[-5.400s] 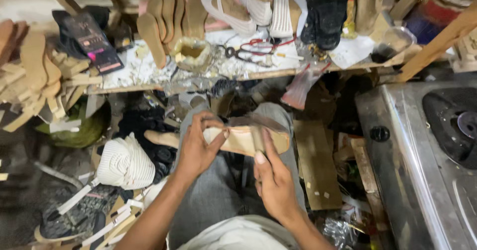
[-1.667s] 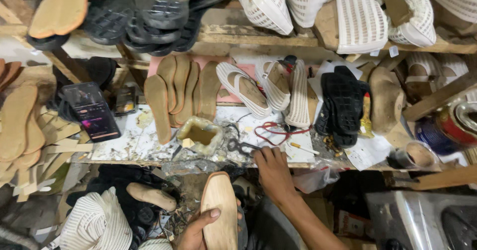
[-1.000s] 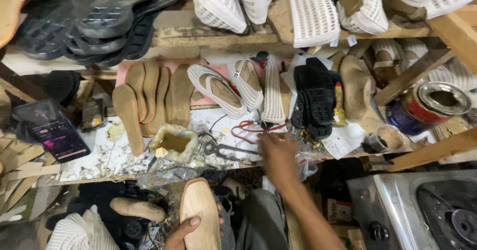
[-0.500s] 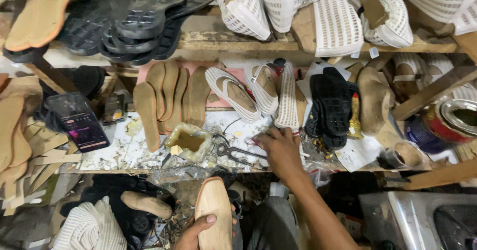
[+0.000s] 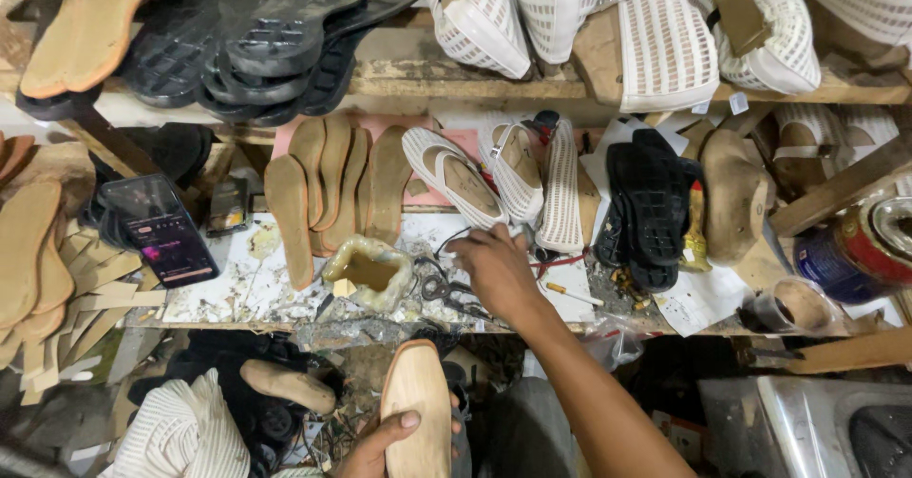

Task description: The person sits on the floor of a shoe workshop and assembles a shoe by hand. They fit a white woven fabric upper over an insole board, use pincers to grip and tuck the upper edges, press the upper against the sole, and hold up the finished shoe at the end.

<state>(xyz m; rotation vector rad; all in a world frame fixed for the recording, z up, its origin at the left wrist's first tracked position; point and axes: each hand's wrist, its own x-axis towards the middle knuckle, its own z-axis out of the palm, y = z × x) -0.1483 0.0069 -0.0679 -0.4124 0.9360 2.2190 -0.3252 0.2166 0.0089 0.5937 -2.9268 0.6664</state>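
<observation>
Your left hand [image 5: 385,440] grips a tan insole-shaped sole piece [image 5: 416,411] at the bottom of the frame, thumb pressed across its face and the fingers closed behind it, holding it upright with its squared toe toward the workbench [image 5: 237,293]. Your right hand [image 5: 496,271] is stretched out over the bench, fingers curled downward among the clutter there; whether they pinch anything cannot be told, as the fingertips are hidden behind the knuckles. Scissors [image 5: 442,288] lie just beside that hand, and a crusted glue pot [image 5: 369,271] sits a little further to the left. A row of tan insoles [image 5: 328,188] leans behind the pot, white woven shoes [image 5: 494,174] stand beyond your knuckles, and a pair of black soles [image 5: 651,202] rests to the right. A phone [image 5: 160,229] with a lit screen lies at the bench's left end. Your right forearm runs diagonally from the lower right corner up to the bench, wrist nearly straight. The left hand stays low, near your lap.
</observation>
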